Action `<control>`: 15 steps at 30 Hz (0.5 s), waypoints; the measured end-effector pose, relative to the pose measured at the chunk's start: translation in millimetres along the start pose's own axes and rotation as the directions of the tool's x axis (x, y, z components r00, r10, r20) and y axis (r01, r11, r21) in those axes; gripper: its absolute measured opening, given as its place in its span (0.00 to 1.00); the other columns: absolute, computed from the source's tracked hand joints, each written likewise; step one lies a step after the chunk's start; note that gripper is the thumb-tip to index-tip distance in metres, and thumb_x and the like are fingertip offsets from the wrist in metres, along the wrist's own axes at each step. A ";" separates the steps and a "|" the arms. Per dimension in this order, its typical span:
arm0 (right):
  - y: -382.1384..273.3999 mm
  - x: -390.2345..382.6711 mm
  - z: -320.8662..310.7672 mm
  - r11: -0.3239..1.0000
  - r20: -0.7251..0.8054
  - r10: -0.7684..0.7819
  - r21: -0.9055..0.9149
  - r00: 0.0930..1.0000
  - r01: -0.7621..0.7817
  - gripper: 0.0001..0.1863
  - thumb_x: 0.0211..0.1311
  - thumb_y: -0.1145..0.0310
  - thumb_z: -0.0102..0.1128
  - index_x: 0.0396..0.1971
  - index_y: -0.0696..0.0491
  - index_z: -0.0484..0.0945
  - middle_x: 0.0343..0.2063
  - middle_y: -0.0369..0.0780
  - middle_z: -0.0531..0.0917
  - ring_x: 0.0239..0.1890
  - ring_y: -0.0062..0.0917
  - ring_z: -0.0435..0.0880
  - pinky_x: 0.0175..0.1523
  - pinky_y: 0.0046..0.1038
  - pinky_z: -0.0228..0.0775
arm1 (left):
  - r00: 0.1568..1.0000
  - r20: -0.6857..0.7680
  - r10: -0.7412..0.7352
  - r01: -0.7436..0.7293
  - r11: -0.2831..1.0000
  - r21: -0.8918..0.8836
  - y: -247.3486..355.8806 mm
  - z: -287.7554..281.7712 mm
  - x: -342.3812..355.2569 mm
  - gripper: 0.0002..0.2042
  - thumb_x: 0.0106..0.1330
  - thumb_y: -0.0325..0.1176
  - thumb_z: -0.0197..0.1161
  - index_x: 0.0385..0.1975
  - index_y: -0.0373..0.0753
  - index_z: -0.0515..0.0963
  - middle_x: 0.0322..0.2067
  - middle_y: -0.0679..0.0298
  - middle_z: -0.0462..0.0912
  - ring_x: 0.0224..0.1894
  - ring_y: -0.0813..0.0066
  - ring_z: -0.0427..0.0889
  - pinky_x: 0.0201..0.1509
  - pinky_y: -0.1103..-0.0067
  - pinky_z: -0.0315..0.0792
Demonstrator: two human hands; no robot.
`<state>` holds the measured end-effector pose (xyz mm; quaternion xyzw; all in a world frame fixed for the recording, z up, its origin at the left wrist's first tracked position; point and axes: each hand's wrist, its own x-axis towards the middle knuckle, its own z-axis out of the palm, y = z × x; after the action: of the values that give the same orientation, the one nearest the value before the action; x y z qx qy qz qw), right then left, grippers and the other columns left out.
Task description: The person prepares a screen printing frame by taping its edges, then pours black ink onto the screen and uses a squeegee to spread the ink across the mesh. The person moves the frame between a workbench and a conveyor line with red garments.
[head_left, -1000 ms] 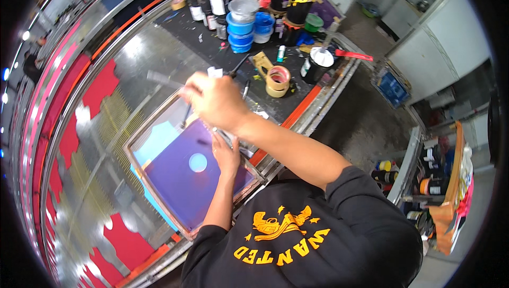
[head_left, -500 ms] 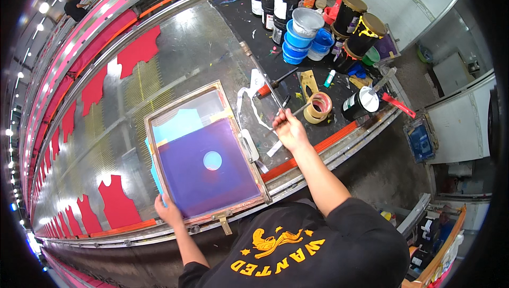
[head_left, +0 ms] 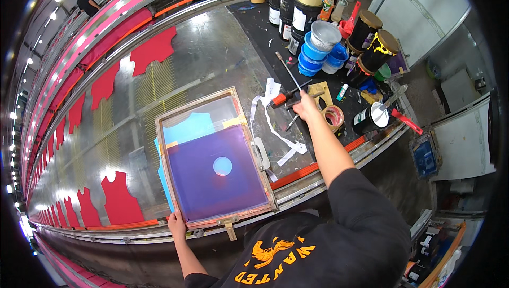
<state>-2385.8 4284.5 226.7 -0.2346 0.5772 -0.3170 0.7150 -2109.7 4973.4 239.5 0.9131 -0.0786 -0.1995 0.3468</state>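
A wooden-framed printing screen [head_left: 212,195] with purple mesh and a round pale-blue opening lies on the table over a light-blue cloth piece [head_left: 188,127]. My left hand [head_left: 176,225] grips its near-left corner, fingers partly hidden by the frame. Farther right, my right hand [head_left: 306,107] is closed round the near end of a thin metal rod [head_left: 289,71], which slants up to the left. Close to that hand lie a red-handled tool [head_left: 281,98], a roll of tan tape [head_left: 333,117] and a crumpled white strip [head_left: 270,121].
Blue tubs [head_left: 313,55], black ink cans [head_left: 307,12] and an open can of white ink [head_left: 371,117] stand on the black mat at the right. Red cloth pieces [head_left: 119,198] line the long table leftward. A person [head_left: 86,2] stands far off at upper left.
My right hand has moved away from me and to the right with the rod. My left hand has slid slightly nearer along the screen's edge. The whole view has shifted a little.
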 end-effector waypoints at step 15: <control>177.7 -314.2 -19.9 0.786 0.450 0.042 -0.566 0.892 0.248 0.34 0.68 0.40 0.64 0.46 0.62 0.85 0.35 0.48 0.89 0.36 0.32 0.88 0.43 0.36 0.79 | 0.996 0.075 -0.053 0.067 0.975 -0.209 87.2 -34.7 -4.5 0.38 0.78 0.62 0.52 0.55 0.22 0.80 0.44 0.55 0.86 0.44 0.70 0.80 0.52 0.74 0.75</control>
<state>-2414.5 4635.0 310.3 -0.5495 0.4574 -0.0922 0.6931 -2099.6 4930.4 322.5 0.8655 -0.0412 -0.2483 0.4330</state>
